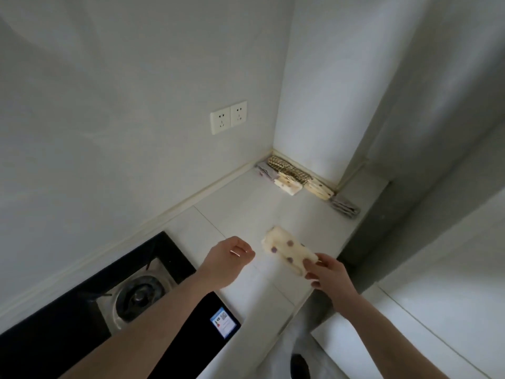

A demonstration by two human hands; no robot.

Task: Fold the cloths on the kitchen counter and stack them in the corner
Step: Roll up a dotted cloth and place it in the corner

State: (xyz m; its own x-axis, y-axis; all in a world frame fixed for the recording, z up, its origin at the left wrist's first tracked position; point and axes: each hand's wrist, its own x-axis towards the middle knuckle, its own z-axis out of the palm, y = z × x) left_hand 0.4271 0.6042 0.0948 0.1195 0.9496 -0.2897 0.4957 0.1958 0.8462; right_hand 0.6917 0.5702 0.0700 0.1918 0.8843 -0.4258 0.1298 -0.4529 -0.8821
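Dotted cloth [289, 250] pinched by right hand [325, 272]; left hand [229, 255] loosely curled, empty; hob sticker [223, 321] unreadable.

folded cloth [288, 250] on counter [246, 214], stove [136, 296] left, stacked cloths [292, 175] behind

Folded cloths on the counter [240, 203]

A cream cloth with purple dots [288, 250] lies folded into a long strip near the front edge; several folded cloths [295, 177] sit bunched along the corner wall.
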